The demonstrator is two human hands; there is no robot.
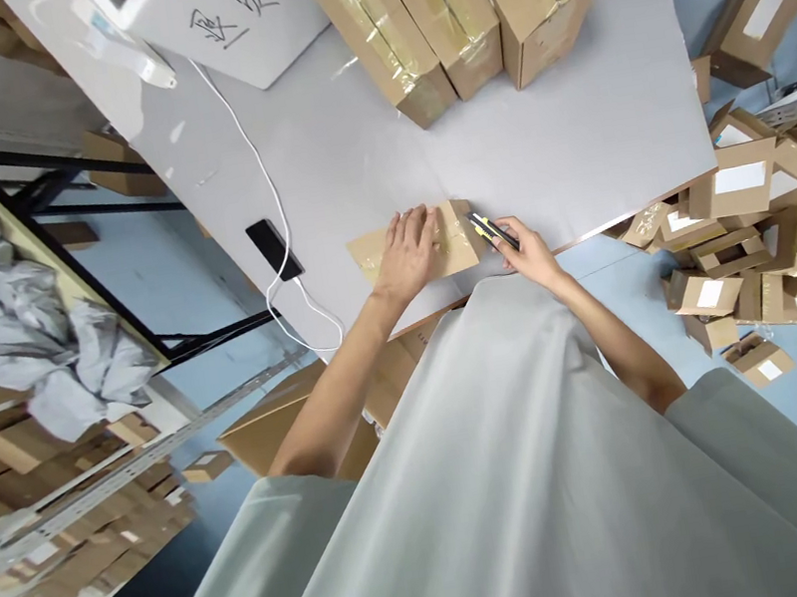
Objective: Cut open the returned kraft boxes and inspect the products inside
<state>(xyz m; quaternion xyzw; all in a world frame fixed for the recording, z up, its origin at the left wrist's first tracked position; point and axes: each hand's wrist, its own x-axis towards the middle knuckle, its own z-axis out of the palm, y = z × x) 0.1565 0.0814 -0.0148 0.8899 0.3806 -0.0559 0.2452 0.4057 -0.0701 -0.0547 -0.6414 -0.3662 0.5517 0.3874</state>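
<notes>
A small taped cardboard box [456, 241] lies at the table's near edge. Across its top rests my left hand [407, 249], fingers stretched out and pressing on the cardboard. My right hand [528, 250] is closed around a yellow and black utility knife [494, 231]. The knife's tip points at the right end of the box; whether the blade touches it I cannot tell. Part of the box is covered by my left hand and forearm.
Three taped cartons [452, 18] stand at the table's far side, beside a white box [234, 22] with handwriting. A phone [274, 250] and a white cable [254, 150] lie to the left. Opened boxes [751, 232] are heaped at right; grey bags [12, 299] lie at left.
</notes>
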